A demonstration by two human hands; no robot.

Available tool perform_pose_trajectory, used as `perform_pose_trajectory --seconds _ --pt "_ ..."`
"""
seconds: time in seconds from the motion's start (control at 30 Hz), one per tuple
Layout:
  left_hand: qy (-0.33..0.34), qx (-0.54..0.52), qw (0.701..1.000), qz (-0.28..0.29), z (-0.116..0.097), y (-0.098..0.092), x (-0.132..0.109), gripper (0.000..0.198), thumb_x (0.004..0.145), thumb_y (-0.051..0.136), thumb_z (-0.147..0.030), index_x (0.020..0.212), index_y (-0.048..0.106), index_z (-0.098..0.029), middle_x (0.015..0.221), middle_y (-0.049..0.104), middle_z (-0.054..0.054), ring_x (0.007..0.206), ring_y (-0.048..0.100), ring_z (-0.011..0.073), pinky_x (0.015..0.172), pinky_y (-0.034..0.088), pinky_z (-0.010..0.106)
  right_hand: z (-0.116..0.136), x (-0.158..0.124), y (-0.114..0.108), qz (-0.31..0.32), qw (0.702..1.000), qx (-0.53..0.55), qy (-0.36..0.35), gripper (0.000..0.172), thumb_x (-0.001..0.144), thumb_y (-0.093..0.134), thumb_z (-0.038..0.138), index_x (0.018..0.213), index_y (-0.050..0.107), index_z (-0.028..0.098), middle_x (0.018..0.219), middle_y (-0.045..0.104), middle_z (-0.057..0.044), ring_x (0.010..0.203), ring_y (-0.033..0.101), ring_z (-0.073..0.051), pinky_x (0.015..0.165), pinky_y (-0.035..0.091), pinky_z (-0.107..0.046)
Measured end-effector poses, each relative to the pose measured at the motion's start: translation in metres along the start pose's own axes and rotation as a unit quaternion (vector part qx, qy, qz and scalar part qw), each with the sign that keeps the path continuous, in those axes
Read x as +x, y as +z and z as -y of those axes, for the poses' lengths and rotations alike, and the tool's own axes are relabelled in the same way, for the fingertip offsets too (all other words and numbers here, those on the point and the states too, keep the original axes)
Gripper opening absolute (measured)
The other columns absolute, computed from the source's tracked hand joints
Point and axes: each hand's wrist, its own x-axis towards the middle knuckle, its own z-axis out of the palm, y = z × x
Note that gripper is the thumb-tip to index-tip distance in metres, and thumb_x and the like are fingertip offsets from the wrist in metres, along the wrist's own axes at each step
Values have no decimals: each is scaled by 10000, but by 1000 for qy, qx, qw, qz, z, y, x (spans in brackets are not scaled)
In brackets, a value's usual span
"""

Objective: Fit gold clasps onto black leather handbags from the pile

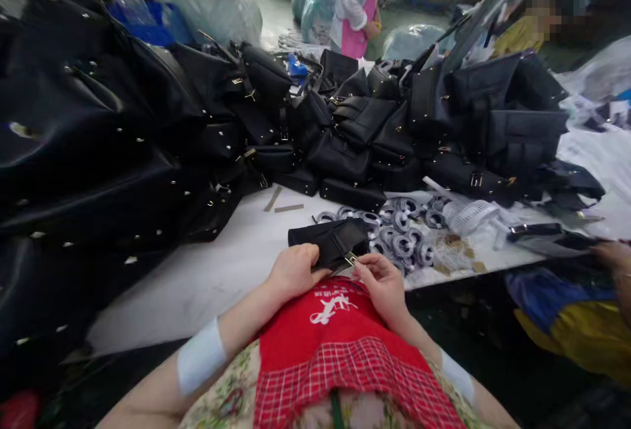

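A small black handbag (315, 237) lies on its side at the front edge of the white table, close against my red apron. My left hand (297, 270) grips its near left side, thumb and fingers closed on the black material. A gold-coloured buckle (350, 258) sits on a strap at the bag's right. The fingertips of my right hand (382, 281) are pinched together at this buckle. Part of the bag's near side is hidden behind my hands.
Black bags (365, 117) are heaped across the back and left. Grey coiled rings (401, 242) lie right of my bag, beside a clear plastic bundle (470, 217). Two thin strips (289, 207) rest on the table (221, 271). A co-worker's hand (614, 255) is at right; another person (357, 5) stands behind.
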Motion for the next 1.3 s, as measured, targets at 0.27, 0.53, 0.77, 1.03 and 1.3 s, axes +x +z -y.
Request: perform_pose_trajectory --seconds 0.27,0.53,0.77,1.03,1.3 --pt "20 -327 943 -62 -18 4 16 244 935 433 -243 926 668 -177 911 708 31 844 632 149 786 461 266 -10 4 -1 54 980 154 110 285 714 782 370 833 583 204 706 702 21 650 675 -125 666 544 -234" --pt "-34 -328 943 -55 -26 5 20 119 801 658 -291 803 714 -186 771 708 2 712 614 143 690 452 251 -13 4 -1 87 981 139 102 305 724 774 395 821 565 196 734 713 1 675 684 -138 684 542 -247" --pt "-103 -311 944 -25 -27 8 24 175 844 563 -270 767 672 -157 740 690 30 694 610 169 669 449 272 -7 1 -2 95 992 63 58 310 726 760 430 791 575 191 703 681 8 651 660 -138 654 531 -249" --pt "-102 -272 948 -127 1 0 27 194 888 470 -322 825 583 -178 795 663 40 743 594 184 722 453 302 -4 -2 -1 94 993 52 53 329 736 743 456 796 554 193 711 698 -17 649 658 -152 657 509 -266" --pt "-283 -262 919 -81 70 26 16 280 854 439 -254 1041 613 -138 876 692 68 809 630 188 780 469 291 -15 7 -12 153 982 31 106 312 743 731 416 868 549 194 668 652 14 583 617 -127 582 495 -243"
